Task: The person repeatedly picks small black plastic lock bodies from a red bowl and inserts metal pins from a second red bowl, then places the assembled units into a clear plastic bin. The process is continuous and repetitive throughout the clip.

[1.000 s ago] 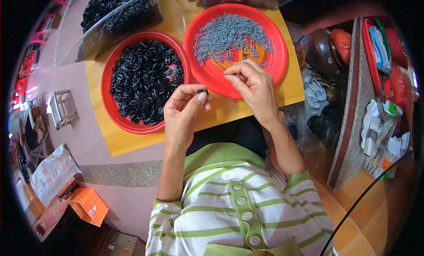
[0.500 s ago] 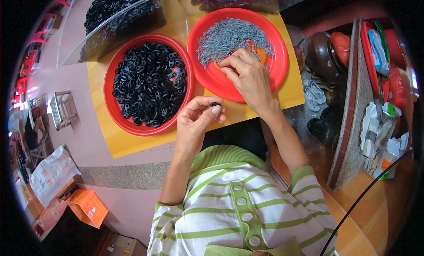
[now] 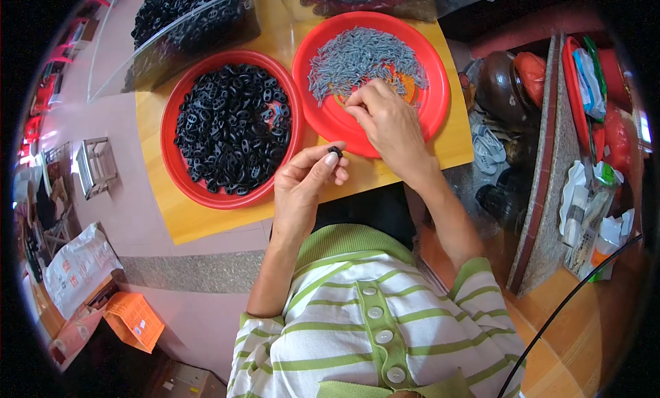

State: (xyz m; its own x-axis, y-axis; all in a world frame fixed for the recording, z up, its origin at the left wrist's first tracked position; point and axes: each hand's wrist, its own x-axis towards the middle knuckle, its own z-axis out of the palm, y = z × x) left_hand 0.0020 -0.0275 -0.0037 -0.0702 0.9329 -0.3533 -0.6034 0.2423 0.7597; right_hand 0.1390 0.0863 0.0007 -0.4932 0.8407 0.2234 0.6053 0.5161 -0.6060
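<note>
Between the thumb and fingers of my left hand (image 3: 302, 181) is a small black plastic piece (image 3: 335, 151), held in front of the two red dishes. It resembles the many oval black pieces with holes (image 3: 227, 123) heaped in the left red basin (image 3: 172, 171). My right hand (image 3: 386, 119) is over the right red plate (image 3: 434, 102), its fingers pinched at the near side of a pile of grey screws (image 3: 364, 58). Whatever is between those fingertips is hidden.
Both dishes stand on a yellow tabletop (image 3: 185, 223). Clear bins behind them hold more black pieces (image 3: 182, 13). To the right, a stone-topped ledge (image 3: 543, 212) runs beside slippers (image 3: 488, 149) and a dark jar (image 3: 496, 82). A black cable (image 3: 564, 308) crosses the lower right.
My left hand has lifted the black piece slightly, and more of it shows at the fingertips. My right hand has barely shifted, staying pinched by the screws.
</note>
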